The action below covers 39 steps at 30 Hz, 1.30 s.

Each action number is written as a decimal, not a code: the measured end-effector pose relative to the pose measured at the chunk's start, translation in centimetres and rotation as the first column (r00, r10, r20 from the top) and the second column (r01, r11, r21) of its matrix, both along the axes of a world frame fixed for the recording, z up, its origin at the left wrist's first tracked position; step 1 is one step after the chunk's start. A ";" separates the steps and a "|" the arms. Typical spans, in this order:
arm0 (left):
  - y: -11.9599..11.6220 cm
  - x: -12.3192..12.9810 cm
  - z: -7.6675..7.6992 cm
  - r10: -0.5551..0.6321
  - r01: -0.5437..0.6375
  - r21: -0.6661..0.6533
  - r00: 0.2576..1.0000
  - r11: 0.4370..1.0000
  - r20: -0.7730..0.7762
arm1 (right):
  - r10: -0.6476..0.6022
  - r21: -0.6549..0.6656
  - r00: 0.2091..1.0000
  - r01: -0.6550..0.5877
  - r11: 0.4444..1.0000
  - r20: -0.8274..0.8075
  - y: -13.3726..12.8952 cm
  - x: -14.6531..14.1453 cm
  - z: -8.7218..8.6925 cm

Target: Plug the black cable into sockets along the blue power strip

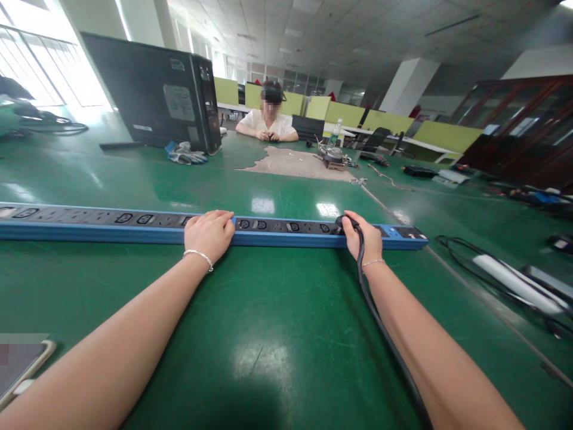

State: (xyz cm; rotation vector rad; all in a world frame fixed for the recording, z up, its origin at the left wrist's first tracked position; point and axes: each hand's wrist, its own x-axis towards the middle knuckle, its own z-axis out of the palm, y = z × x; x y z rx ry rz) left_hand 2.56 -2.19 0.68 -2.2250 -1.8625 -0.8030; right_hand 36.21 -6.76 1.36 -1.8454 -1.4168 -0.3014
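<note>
A long blue power strip (277, 240) with rows of black sockets lies across the green table. My left hand (208, 233) is closed over the strip near its middle, fingers bent across the top face. Towards the right end, my right hand (366, 236) grips a black plug (340, 224) at the socket face. Whether the plug's pins sit inside a socket is hidden. From the plug a black cable (373, 307) runs down along my right forearm and out of the bottom of the view.
A phone (24, 367) lies at the lower left. Behind the strip stand a black computer tower (152, 89) and patterned gloves (185, 153). Another person (268, 122) sits across the table. On the right are a white bar (519, 280) and coiled black cables (465, 254).
</note>
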 end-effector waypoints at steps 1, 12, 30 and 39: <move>0.0 0.0 0.0 -0.001 0.001 0.000 1.000 1.000 0.001 | -0.009 -0.014 1.000 0.010 1.000 0.026 0.0 -0.1 0.1; 0.3 -0.1 -0.3 -0.002 0.003 0.014 1.000 1.000 -0.009 | -0.024 -0.084 0.981 0.041 0.996 0.193 -0.2 0.0 0.7; 0.3 -0.1 -0.1 -0.011 0.011 0.011 1.000 1.000 -0.014 | 0.040 -0.047 0.944 -0.026 0.999 0.327 -0.7 -0.4 0.1; 0.1 0.0 0.0 -0.009 0.009 -0.010 1.000 1.000 -0.001 | 0.010 -0.038 0.909 0.006 0.999 0.416 -1.6 -0.7 -0.8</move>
